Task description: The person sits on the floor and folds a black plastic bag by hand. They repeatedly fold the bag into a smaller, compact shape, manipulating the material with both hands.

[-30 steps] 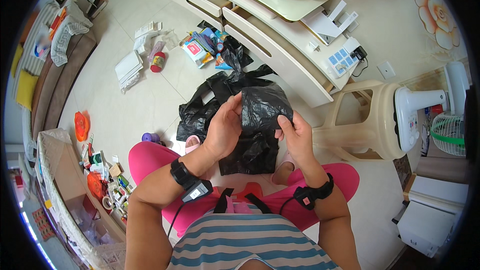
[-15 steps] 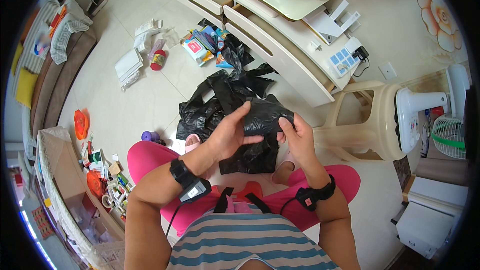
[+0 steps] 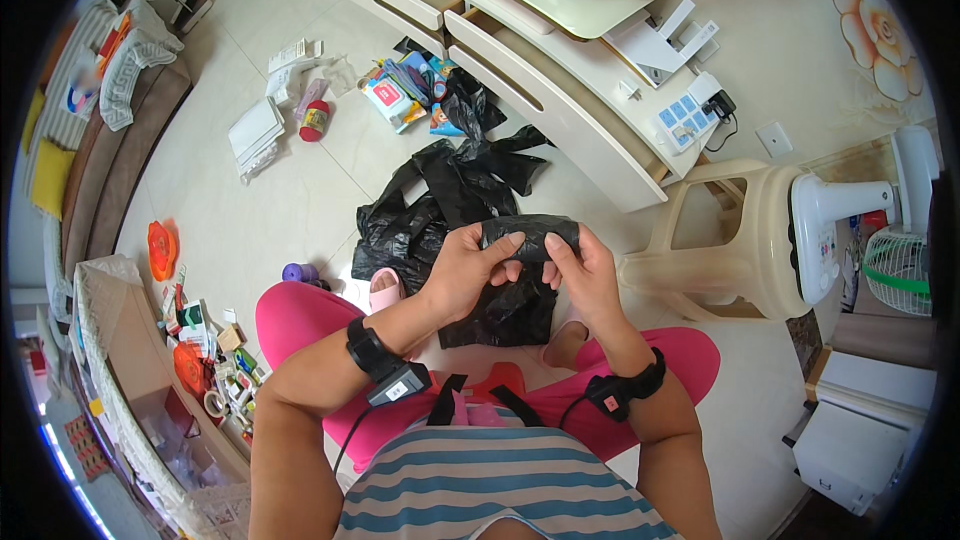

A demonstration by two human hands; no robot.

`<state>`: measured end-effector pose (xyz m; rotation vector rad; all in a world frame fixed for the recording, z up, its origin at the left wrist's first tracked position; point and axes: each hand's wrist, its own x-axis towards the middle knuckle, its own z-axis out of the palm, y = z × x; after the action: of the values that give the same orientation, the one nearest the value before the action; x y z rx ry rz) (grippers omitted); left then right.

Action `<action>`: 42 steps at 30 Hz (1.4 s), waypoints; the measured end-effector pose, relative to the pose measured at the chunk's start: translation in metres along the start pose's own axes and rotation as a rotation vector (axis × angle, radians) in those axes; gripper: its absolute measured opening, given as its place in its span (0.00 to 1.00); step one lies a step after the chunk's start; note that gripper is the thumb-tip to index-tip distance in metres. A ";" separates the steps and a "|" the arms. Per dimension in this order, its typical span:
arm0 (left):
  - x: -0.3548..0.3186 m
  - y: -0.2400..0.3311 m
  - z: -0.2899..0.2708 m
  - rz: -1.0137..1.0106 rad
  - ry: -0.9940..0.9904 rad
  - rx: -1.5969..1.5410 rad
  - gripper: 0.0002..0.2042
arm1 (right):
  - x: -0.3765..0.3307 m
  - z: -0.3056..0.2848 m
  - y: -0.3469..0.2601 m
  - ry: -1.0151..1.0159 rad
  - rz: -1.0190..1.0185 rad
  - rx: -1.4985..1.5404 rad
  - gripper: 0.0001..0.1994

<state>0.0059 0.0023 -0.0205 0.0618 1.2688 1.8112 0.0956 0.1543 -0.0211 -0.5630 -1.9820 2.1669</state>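
Between my hands is a black plastic bag [image 3: 530, 236], folded into a compact, thick strip. My left hand [image 3: 475, 268] grips its left end, thumb on top and fingers curled beneath. At the other end, my right hand [image 3: 583, 270] pinches it with the thumb on the near face. Below and beyond, a heap of loose black plastic bags [image 3: 400, 225] lies crumpled on the floor, spreading in front of my feet. Part of the heap is hidden behind my hands.
Ahead stands a white cabinet with pulled-out drawers [image 3: 540, 90]. Wet wipes [image 3: 388, 100] and a red-lidded jar [image 3: 314, 120] sit on the floor. A beige plastic stool [image 3: 720, 240] lies on its side at right. Small items clutter the left, near a purple roll [image 3: 298, 271].
The bag was a larger, looser flap with my left hand open against it; now it is folded smaller. My left fingers have closed on it, and both thumbs press on top.
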 end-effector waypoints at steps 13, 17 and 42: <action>0.000 0.011 0.013 -0.036 0.085 -0.063 0.10 | 0.005 0.003 -0.001 0.140 -0.117 -0.149 0.11; -0.007 0.021 0.017 -0.198 0.095 -0.064 0.07 | 0.006 0.006 -0.004 0.158 -0.164 -0.178 0.11; -0.004 0.012 0.013 0.016 0.104 -0.070 0.07 | 0.014 0.014 -0.002 0.139 -0.139 -0.077 0.12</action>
<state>0.0072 0.0078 -0.0029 -0.0615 1.2792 1.8919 0.0771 0.1466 -0.0202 -0.5526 -1.9749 1.9234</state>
